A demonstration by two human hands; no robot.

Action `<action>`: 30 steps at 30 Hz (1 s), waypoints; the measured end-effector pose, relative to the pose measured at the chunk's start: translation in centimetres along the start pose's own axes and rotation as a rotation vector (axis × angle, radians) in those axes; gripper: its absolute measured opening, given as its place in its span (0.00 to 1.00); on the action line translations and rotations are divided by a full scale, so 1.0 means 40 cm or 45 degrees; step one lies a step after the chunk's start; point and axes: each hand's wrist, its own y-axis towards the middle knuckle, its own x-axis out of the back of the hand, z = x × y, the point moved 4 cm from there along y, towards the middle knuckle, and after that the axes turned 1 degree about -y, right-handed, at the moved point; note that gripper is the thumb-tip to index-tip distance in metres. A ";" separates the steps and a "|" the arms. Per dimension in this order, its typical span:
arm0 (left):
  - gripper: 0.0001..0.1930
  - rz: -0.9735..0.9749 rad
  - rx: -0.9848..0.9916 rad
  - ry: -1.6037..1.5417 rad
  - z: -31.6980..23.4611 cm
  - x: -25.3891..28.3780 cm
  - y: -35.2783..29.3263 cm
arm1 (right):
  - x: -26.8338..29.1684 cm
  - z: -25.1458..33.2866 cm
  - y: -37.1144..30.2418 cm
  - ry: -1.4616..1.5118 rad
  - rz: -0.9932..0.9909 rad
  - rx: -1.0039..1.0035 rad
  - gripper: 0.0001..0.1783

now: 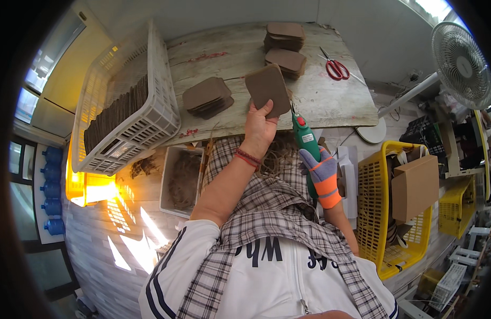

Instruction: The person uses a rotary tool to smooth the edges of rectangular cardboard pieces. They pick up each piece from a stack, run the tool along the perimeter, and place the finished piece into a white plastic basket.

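Note:
My bare left hand (259, 127), with a dark red bracelet at the wrist, grips a brown rounded-square pad (267, 86) with the thumb on top. The pad is tilted above the table's near edge. In an orange and grey-blue glove, my right hand (323, 173) is wrapped round green electric scissors (304, 135) with a red button. Their thin dark tip points up beside the pad's lower right edge; whether it touches cannot be made out. To the left lies a stack of similar pads (205, 95). Behind the held pad are a nearer stack (286, 61) and a farther stack (284, 31).
Red-handled scissors (337, 69) lie on the worn table (235, 50). A white crate (168, 98) packed with brown pads stands left. Below are a white bin (170, 204) of brown scraps and a yellow basket (374, 228) holding cardboard. A fan (462, 65) stands right.

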 end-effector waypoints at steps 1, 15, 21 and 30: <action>0.16 -0.003 0.006 -0.001 0.005 -0.001 -0.005 | 0.000 0.001 -0.001 0.018 0.000 -0.008 0.21; 0.16 0.089 0.237 0.113 0.084 0.004 -0.077 | 0.018 0.031 0.017 0.130 -0.039 0.029 0.17; 0.17 0.190 0.274 0.178 0.087 0.022 -0.096 | 0.030 0.067 0.017 0.065 -0.051 0.095 0.13; 0.20 0.319 0.201 0.772 -0.057 0.054 -0.065 | 0.069 0.090 -0.007 -0.110 0.097 0.006 0.17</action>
